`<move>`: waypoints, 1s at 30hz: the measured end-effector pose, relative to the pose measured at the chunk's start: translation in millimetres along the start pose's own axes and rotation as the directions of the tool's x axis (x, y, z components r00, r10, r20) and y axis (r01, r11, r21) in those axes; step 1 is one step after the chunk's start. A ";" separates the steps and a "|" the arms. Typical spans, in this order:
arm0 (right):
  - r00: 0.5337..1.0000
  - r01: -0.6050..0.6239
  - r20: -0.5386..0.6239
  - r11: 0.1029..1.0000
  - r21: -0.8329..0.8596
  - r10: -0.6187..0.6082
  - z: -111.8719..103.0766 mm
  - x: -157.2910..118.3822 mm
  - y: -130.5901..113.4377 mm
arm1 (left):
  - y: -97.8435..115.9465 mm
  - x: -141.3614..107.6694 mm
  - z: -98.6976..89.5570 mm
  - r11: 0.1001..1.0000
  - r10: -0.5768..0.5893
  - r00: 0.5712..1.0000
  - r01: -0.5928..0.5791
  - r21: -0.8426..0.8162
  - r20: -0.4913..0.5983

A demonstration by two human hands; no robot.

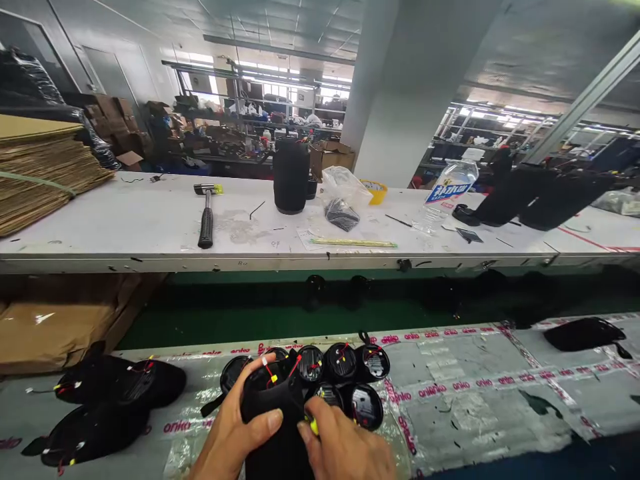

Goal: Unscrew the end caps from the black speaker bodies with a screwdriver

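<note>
While one left hand (231, 430) grips one black cylinder (278, 448) at the near edge of the view, one right hand (350, 443) works against its right side. The left thumb lies across the near face, and the other fingers wrap the far left side up to the rim; the cylinder is tilted so that its open top shows one white connector and one yellow one. Its lower end runs out of view, so I cannot tell whether it touches the bench (470, 417). The right thumb and forefinger pinch one yellow-green piece (313, 425), mostly hidden by the fingers; how the remaining right fingers are set, I cannot tell.

Just beyond the hands, seven upright black cylinders (342, 361) cluster on the bench, five in the back row and two in front, several with red wires showing. To the left lie at least three more dark cylinders (100, 427) on their sides, too merged for a sure count. Far right lies one black pouch-like item (583, 333).

On the white shelf (150, 220) are one hammer (206, 223), one tall black cylinder (291, 179), one clear bag (344, 193), one yellow roll (377, 192) and one labelled bottle (451, 188)
</note>
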State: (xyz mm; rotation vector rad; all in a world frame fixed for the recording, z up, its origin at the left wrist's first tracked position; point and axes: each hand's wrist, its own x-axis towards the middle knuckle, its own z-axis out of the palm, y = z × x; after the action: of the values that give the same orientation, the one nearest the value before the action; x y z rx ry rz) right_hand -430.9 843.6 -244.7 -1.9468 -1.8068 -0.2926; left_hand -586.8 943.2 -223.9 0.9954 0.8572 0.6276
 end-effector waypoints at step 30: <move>0.999 0.028 -0.013 0.992 -0.119 -0.030 2.1 -1.2 -13.0 | 4.9 -1.3 -2.0 0.973 0.068 0.997 -0.060 0.221 -0.029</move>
State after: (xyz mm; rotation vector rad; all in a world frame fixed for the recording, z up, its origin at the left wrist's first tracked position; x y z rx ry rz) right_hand -444.2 843.8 -244.6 -1.9948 -1.8477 -0.4321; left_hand -589.5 945.2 -219.5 1.2189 0.9440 0.6157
